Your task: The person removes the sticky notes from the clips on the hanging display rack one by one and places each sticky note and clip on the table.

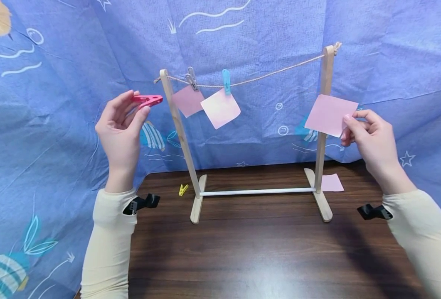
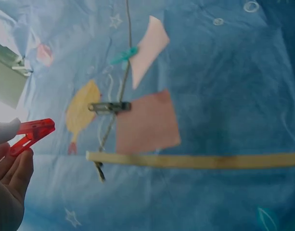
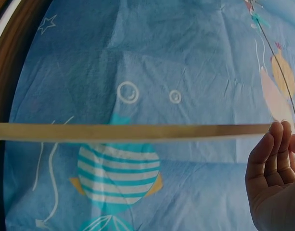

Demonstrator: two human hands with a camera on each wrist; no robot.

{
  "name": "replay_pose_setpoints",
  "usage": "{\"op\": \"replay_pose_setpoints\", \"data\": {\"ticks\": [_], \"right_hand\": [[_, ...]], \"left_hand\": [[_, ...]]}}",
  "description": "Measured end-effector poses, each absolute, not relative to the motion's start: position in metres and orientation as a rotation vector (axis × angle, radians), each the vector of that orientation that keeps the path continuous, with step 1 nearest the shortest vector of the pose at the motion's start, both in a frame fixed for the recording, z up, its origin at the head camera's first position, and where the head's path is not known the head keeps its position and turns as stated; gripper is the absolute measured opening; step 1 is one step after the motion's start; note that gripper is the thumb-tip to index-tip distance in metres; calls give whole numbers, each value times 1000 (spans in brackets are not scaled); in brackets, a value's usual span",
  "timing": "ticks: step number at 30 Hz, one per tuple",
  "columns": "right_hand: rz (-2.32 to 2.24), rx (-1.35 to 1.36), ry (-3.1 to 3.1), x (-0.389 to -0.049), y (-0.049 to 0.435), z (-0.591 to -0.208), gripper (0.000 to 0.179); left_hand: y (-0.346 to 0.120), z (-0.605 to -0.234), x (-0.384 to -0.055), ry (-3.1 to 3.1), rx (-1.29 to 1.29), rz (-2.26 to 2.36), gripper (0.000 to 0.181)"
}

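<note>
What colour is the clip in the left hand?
Pinkish red; the clip shows best in the head view.

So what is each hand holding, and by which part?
The left hand pinches a red clothespin by its handle ends; the right hand pinches a pink paper square by its right-hand edge.

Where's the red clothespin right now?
In the head view, the red clothespin is left of centre, pinched in the left hand, left of the stand's left post; the left wrist view shows it near the left edge.
</note>
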State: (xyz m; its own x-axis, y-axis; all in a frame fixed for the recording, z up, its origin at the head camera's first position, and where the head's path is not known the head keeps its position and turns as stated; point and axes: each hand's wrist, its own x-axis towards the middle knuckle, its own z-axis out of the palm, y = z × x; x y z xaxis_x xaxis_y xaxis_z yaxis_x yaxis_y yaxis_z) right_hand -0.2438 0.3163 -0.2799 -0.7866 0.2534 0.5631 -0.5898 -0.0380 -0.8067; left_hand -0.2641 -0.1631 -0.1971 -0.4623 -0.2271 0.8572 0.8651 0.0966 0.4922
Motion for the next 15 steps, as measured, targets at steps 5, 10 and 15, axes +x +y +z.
{"op": "replay_pose_setpoints", "data": {"ticks": [5, 10, 15], "right_hand": [[1905, 320, -1611, -244, 328, -288, 6], [1943, 292, -1540, -240, 338, -295, 7], [1950, 198, -1538, -237, 350, -303, 7]], "left_hand": [[-178, -214, -265, -1525, -621, -1520, 37], [-194, -229, -267, -1596, -523, -1553, 38], [-208, -243, -269, -1652, -459, -1600, 36]]}}
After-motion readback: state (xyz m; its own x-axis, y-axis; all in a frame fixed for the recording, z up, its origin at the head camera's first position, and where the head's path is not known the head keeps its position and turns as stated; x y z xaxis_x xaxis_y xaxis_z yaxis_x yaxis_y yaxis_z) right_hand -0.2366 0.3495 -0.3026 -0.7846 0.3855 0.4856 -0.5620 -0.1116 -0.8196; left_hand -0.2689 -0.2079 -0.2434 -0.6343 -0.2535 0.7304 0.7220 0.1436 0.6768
